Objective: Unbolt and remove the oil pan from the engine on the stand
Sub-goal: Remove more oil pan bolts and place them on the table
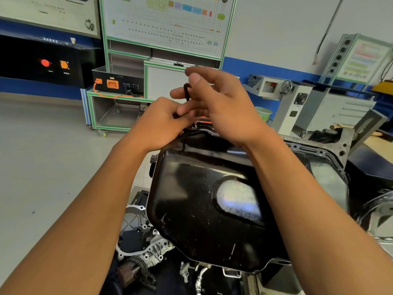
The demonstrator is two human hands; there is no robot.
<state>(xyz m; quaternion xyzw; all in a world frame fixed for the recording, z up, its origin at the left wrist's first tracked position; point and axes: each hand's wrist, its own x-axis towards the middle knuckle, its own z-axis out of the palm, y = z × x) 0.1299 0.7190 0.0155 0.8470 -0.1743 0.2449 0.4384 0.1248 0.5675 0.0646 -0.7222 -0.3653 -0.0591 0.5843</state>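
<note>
The black oil pan (204, 201) lies bottom-up on the engine (146, 241), filling the middle of the view. Both hands are over its far rim. My right hand (221, 103) pinches the top of a thin black tool (187, 92), likely a hex key, between thumb and fingers. My left hand (163, 122) curls around the tool's lower part, close to a bolt hole (194, 126) on the pan's flange. The tool's tip is hidden behind my left hand.
A grey gasket flange (331, 150) of the engine shows to the right of the pan. A timing chain (140, 269) and cast aluminium parts sit below left. Training benches, a cabinet and a wheeled rack (110, 107) stand behind across open floor.
</note>
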